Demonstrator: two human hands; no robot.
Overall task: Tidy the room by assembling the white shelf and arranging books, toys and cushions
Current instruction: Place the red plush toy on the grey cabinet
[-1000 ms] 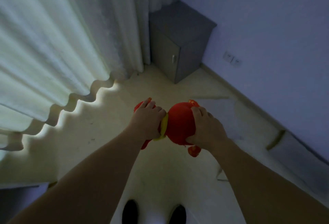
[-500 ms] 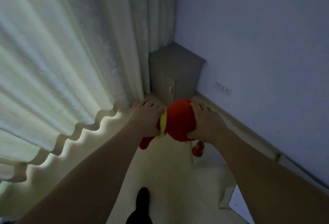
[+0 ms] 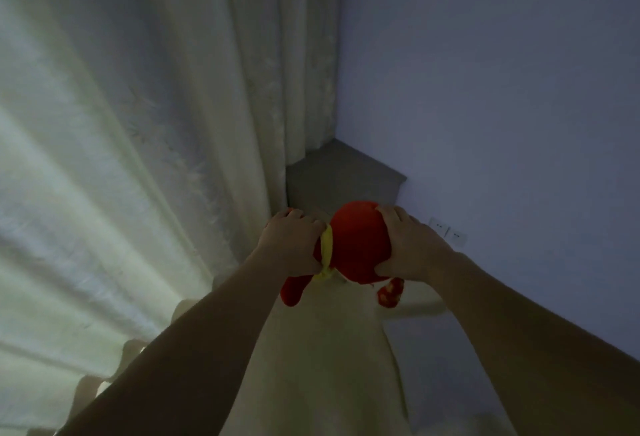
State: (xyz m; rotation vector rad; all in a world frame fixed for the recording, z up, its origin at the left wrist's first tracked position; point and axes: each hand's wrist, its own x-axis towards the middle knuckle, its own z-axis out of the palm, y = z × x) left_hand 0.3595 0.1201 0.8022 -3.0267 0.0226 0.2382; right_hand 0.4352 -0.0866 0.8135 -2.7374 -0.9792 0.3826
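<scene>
you are holding a red plush toy (image 3: 358,245) out in front of you at arm's length, up in the air above the pale floor (image 3: 325,359) and in front of the grey cabinet (image 3: 341,175) that stands in the corner. the toy has a round red body, a yellow band (image 3: 326,249) tied round it near the left end, a red limb hanging down on the left and a smaller red and yellow patterned piece dangling below on the right. your left hand (image 3: 292,245) grips the toy's left part, fingers curled over the top so that most of that end is hidden under it, with the yellow band just beside your knuckles. your right hand (image 3: 410,248) grips the round body from the right, fingers spread and curved over the top and the thumb pressed in underneath. both hands are closed round the toy and both forearms run from the lower edge of the view up to it. beyond the toy, only the cabinet's flat top and a little of its front show. a long pale curtain (image 3: 121,158) hangs along the left, lit from behind, its wavy hem near the floor. a plain wall (image 3: 502,89) fills the right side, with a pair of white sockets (image 3: 446,233) low on it, just past your right hand.
</scene>
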